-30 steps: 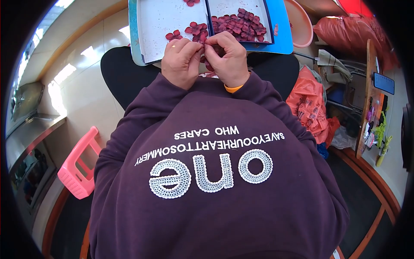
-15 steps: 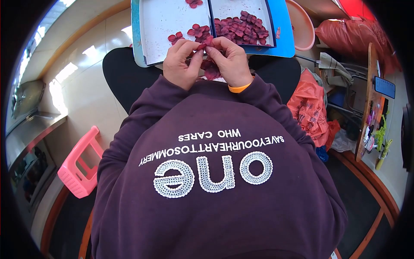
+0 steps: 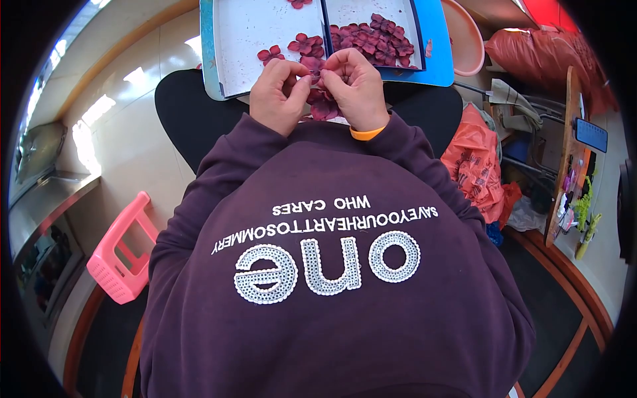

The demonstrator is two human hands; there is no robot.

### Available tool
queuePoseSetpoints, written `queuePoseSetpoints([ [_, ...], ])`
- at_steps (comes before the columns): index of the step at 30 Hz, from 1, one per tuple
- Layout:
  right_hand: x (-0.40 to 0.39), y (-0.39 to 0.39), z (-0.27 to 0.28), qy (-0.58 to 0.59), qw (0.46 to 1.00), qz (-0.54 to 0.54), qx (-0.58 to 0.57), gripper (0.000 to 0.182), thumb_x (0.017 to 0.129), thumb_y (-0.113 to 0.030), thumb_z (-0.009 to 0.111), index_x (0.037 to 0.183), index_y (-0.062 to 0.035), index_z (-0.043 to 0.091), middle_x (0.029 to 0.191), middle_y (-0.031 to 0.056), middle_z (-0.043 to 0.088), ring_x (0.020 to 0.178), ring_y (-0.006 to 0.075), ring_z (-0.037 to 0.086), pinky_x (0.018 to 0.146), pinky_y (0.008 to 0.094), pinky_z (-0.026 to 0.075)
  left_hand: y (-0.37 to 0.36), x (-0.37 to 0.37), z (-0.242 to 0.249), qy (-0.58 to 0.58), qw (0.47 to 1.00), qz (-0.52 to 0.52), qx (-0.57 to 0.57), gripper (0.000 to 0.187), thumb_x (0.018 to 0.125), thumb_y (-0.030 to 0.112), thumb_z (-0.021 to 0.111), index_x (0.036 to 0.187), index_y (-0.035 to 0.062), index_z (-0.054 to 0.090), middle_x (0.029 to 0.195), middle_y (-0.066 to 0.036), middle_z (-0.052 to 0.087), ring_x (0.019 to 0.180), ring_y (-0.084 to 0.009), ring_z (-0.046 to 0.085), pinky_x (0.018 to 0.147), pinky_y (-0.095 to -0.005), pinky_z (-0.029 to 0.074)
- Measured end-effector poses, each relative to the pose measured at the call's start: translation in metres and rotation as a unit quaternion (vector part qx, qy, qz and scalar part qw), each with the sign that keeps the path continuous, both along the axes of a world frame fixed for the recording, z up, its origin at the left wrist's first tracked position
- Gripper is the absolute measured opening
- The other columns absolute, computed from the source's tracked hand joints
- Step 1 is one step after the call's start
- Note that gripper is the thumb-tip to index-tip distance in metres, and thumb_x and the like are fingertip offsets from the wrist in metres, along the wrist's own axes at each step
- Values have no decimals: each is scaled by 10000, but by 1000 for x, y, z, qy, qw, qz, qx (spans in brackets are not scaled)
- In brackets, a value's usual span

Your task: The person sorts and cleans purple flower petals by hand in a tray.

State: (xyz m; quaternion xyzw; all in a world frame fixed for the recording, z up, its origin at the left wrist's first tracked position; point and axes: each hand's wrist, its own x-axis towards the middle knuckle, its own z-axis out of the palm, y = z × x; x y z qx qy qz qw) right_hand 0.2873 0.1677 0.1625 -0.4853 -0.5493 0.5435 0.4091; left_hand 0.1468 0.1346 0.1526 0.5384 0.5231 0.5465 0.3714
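My left hand [image 3: 280,94] and my right hand [image 3: 358,87] meet fingertip to fingertip over my lap, both pinching a small stack of dark red fabric petals [image 3: 317,98]. More of the petals hang below the fingers. Just beyond the hands lies a blue-rimmed tray [image 3: 434,46]. Its left white compartment holds a few loose petals [image 3: 302,45], and its right compartment holds a heap of petals [image 3: 378,40]. My purple sweatshirt fills the lower view.
A pink plastic stool [image 3: 119,255] stands on the floor at the left. A pink basin [image 3: 464,36] sits right of the tray. Orange plastic bags [image 3: 474,162] and a red sack [image 3: 537,50] crowd the right side, next to a wooden board with a phone [image 3: 590,134].
The hands stayed together at the tray's near edge, shifting slightly. The petal stack has become visible between and below the fingers, and the fingers have re-pinched it.
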Motion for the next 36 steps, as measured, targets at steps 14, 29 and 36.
queuePoseSetpoints([
  [14, 3, -5, 0, -113, 990, 81, 34, 79, 787, -16, 569, 862, -28, 591, 683, 6, 553, 568, 57, 451, 503, 158, 371, 3, 2, -17, -28, 990, -37, -132, 27, 821, 40, 525, 844, 40, 540, 735, -22, 503, 620, -112, 435, 568, -229, 380],
  [29, 3, 3, -14, -120, 988, 100, 8, 25, 761, -20, 572, 767, -39, 587, 647, -14, 526, 530, 45, 402, 466, 162, 329, 8, -8, -23, -16, 983, -86, -163, 46, 851, 44, 499, 870, 36, 540, 760, -26, 527, 648, -99, 458, 607, -210, 395],
  [36, 7, 8, -11, -123, 990, 63, -38, 40, 755, -12, 568, 738, -47, 579, 634, -19, 516, 502, 38, 380, 447, 165, 324, 42, -45, -70, 276, 936, 67, -207, 79, 769, 79, 534, 842, 62, 559, 836, -95, 556, 734, -263, 557, 653, -331, 431],
])
